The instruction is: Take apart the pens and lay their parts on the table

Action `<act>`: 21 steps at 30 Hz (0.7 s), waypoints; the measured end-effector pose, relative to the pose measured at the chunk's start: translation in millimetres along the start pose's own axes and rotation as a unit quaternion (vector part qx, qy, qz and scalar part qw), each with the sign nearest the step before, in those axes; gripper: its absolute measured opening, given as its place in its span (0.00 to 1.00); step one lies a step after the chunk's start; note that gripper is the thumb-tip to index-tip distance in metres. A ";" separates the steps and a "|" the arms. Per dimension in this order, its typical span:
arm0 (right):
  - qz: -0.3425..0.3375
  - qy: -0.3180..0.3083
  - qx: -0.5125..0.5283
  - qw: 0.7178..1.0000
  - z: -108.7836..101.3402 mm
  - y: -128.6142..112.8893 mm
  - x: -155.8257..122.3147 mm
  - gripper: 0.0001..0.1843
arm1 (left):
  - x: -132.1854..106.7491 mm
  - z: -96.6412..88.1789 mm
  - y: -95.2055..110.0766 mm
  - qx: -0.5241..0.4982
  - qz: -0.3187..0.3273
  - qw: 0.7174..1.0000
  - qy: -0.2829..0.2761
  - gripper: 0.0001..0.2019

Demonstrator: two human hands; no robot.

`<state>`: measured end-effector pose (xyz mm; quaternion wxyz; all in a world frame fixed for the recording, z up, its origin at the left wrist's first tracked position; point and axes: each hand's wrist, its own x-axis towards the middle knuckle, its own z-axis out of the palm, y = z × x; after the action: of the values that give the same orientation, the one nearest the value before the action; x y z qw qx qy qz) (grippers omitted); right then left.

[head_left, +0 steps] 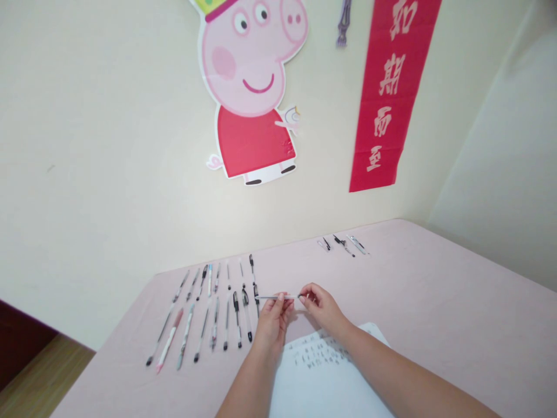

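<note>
A slim clear-barrelled pen [266, 298] lies level across both my hands, above the pink tabletop. My left hand [275, 323] is closed round its barrel, thumb on top. At the pen's right end, the fingertips of my right hand [321, 306] pinch a small black part. Below my hands lies a white sheet of paper [324, 386] with handwriting near its top; my right forearm covers part of it. Just left of my left hand, a black-capped pen [246, 307] and a pen with a black grip [237, 313] rest on the table.
Two rows of pens spread over the left of the pink table [435, 325], among them a pink pen [169, 339] and a light green one [185, 337]. Pen parts [357, 245] lie at the back right. The wall bears a pig cutout [255, 139] and a red banner [391, 98].
</note>
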<state>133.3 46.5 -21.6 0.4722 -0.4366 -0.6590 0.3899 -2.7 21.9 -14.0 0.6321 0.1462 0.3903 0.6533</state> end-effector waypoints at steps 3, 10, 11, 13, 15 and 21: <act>0.008 -0.014 -0.003 1.000 -0.6 1.9 0.3 0.16 | -0.1 -0.3 -0.1 0.005 -0.005 1.000 -0.007 0.02; -0.002 -0.026 -0.048 0.999 1.3 5.1 -0.3 0.16 | -0.1 -0.6 -0.7 0.015 -0.001 1.000 -0.014 0.01; -0.004 -0.020 -0.044 0.999 1.5 4.7 -0.3 0.14 | 0.1 -0.5 -0.6 0.012 -0.001 1.000 -0.010 0.01; -0.005 -0.008 -0.030 0.999 1.7 3.9 -0.2 0.09 | 0.2 0.0 -0.2 0.004 -0.003 1.000 -0.001 0.01; -0.005 0.004 -0.018 1.000 1.5 2.9 0.0 0.06 | 0.0 0.6 0.4 -0.002 -0.003 1.000 0.006 0.01; -0.001 0.013 0.012 1.000 -1.2 -0.5 0.6 0.05 | -0.1 2.4 1.9 -0.015 -0.005 1.000 0.021 0.02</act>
<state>134.2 47.1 -20.7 0.4864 -0.4349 -0.6487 0.3918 -2.4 22.8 -11.0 0.6291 0.1212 0.3945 0.6587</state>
